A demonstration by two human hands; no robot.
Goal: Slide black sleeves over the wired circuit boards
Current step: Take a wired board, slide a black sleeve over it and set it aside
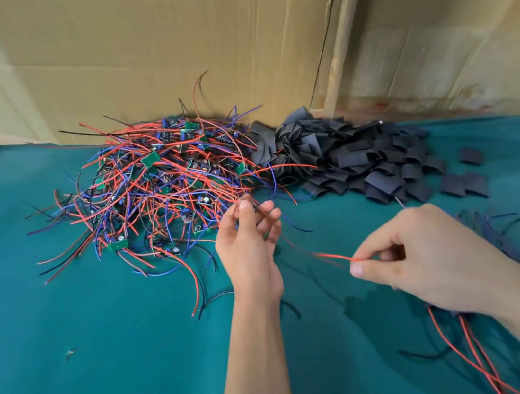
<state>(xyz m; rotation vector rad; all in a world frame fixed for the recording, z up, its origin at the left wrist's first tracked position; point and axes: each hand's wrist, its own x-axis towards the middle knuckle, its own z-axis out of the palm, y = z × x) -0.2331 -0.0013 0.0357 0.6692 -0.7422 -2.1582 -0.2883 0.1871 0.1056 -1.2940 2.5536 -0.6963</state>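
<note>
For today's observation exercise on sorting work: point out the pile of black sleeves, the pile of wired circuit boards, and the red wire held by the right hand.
Pile of black sleeves [357,158], head view, middle of the heap.
Pile of wired circuit boards [161,181], head view, centre of the tangle.
Red wire [335,257], head view, stretch just left of the right hand's [430,259] pinch.

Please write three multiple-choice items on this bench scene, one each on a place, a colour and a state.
1. Where does the pile of black sleeves lie relative to the tangle of wired boards?
A. To its right
B. To its left
C. Underneath it

2. What colour is the table cover?
A. White
B. Teal
C. Yellow

3. What is the right hand doing?
A. Resting flat and open
B. Holding a black sleeve
C. Pinching a red wire

Answers: 1 A, the dark pieces lie right of the wires; 2 B, the cloth is blue-green throughout; 3 C, thumb and forefinger close on the wire's end.
</note>
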